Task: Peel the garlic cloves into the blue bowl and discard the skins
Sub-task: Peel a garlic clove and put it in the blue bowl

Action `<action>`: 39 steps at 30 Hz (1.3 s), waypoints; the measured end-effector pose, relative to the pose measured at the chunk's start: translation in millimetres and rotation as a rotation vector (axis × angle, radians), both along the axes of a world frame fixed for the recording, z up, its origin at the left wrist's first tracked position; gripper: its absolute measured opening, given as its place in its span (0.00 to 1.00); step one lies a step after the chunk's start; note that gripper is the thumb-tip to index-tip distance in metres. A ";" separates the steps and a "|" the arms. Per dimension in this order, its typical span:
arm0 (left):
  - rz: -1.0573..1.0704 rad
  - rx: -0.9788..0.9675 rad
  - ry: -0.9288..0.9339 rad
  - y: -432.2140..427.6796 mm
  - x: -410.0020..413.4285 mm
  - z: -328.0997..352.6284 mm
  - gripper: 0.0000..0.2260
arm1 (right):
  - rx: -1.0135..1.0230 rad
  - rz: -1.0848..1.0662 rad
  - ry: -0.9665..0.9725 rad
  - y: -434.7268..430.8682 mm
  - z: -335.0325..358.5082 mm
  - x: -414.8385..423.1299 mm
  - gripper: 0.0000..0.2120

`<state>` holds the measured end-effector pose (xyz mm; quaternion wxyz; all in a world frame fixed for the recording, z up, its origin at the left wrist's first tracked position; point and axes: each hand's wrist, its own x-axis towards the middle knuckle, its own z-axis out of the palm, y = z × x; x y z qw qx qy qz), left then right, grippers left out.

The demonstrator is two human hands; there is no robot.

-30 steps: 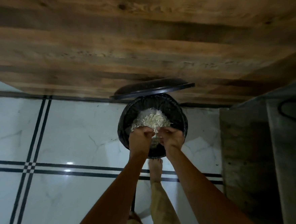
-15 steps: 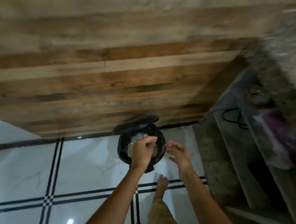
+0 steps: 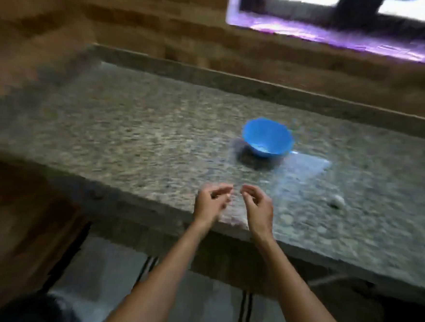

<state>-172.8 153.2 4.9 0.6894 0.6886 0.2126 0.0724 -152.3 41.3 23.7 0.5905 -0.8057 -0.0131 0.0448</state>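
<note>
Round blue plastic bowl (image 3: 267, 139) sits mid speckled granite counter (image 3: 132, 135); left hand (image 3: 209, 203) and right hand (image 3: 257, 209) hover near its front edge, loosely curled, seemingly empty through the blur; risk: a hasty reach tips the light bowl, spilling its contents.

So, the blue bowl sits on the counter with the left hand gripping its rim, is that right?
Not quite: the head view shows the blue bowl on the counter, but the left hand hovers apart from it, near the counter's front edge.

blue bowl (image 3: 267, 139), upright on granite counter (image 3: 132, 135)
</note>
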 end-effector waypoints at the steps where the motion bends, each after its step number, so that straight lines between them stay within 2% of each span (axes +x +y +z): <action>1: -0.061 0.022 0.013 -27.6 22.5 -1.9 0.11 | -0.018 -0.045 -0.011 -31.3 -1.7 14.4 0.09; 3: -0.081 0.117 0.039 -71.0 60.1 -10.7 0.09 | -0.059 -0.114 -0.019 -89.3 -5.5 38.5 0.10; 5: -0.013 0.255 0.069 -97.1 83.7 -21.2 0.09 | -0.100 -0.190 -0.032 -137.7 -9.6 56.6 0.11; 8: 0.064 0.527 0.087 -109.7 99.7 -30.1 0.09 | -0.168 -0.335 -0.073 -190.9 -13.2 77.3 0.13; 10: 0.026 0.668 0.106 -106.9 107.9 -35.9 0.11 | -0.234 -0.377 -0.070 -211.3 -18.6 88.6 0.15; 17: -0.166 0.936 0.099 -86.7 134.0 -48.9 0.07 | -0.324 -0.205 0.007 -226.9 -50.1 123.2 0.21; 20: -0.327 1.181 0.151 -83.1 146.8 -49.5 0.08 | -0.401 -0.144 0.048 -225.6 -55.5 129.5 0.23; 21: -0.353 1.218 0.102 -85.9 149.2 -45.8 0.07 | -0.435 -0.119 0.046 -224.9 -57.9 130.9 0.23; 23: -0.277 1.129 -0.117 -95.3 156.7 -26.7 0.06 | -0.468 -0.087 0.036 -225.9 -61.0 132.9 0.23; 25: -0.062 0.989 -0.262 -97.9 179.2 0.2 0.05 | -0.459 -0.100 0.012 -227.3 -66.2 135.5 0.21; 26: -0.004 0.935 -0.237 -92.7 195.9 8.2 0.06 | -0.442 -0.110 0.007 -228.2 -67.7 134.9 0.21; 28: -0.011 0.907 -0.058 -78.4 227.5 14.8 0.07 | -0.410 -0.130 -0.007 -230.3 -71.3 132.3 0.20; 31: -0.098 1.056 0.210 -68.3 247.0 8.3 0.10 | -0.402 -0.136 -0.024 -233.3 -76.3 131.7 0.20; 32: -0.069 1.114 0.156 -74.8 245.4 8.5 0.10 | -0.395 -0.138 -0.019 -234.0 -78.1 131.0 0.21; 34: -0.039 1.153 -0.178 -102.6 233.7 11.5 0.08 | -0.363 -0.153 -0.005 -234.6 -78.9 130.3 0.21; 35: -0.134 1.122 -0.335 -121.2 224.1 12.5 0.07 | -0.350 -0.159 -0.006 -234.8 -79.3 129.6 0.21; 36: -0.327 1.044 -0.408 -139.6 213.1 9.8 0.07 | -0.343 -0.165 -0.007 -234.8 -79.6 128.4 0.22; 38: -0.737 0.885 -0.289 -170.9 190.2 -0.8 0.08 | -0.356 -0.188 -0.008 -236.0 -80.4 124.6 0.22; 39: -0.854 0.859 -0.228 -179.6 183.9 -9.2 0.09 | -0.368 -0.201 -0.011 -237.0 -80.8 122.6 0.22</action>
